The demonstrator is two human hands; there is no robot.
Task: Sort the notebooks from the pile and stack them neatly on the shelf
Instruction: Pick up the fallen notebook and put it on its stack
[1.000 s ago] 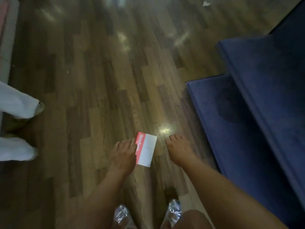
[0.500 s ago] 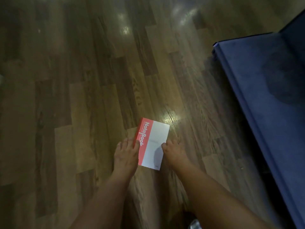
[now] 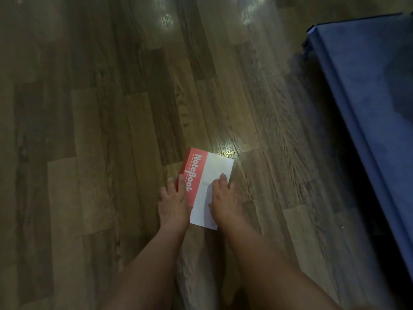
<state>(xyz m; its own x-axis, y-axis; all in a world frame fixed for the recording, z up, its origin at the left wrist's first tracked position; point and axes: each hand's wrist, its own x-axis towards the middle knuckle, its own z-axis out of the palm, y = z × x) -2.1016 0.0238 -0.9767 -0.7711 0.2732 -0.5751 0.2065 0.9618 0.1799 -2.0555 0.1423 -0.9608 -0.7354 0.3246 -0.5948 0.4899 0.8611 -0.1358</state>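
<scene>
Dim, perhaps motion-blurred, glare on floor (image 3: 225, 151)

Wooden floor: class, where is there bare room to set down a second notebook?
The wooden floor lies bare left of the left hand and beyond the notebook. Right of the right hand, only a narrower strip before the blue sofa.
</scene>
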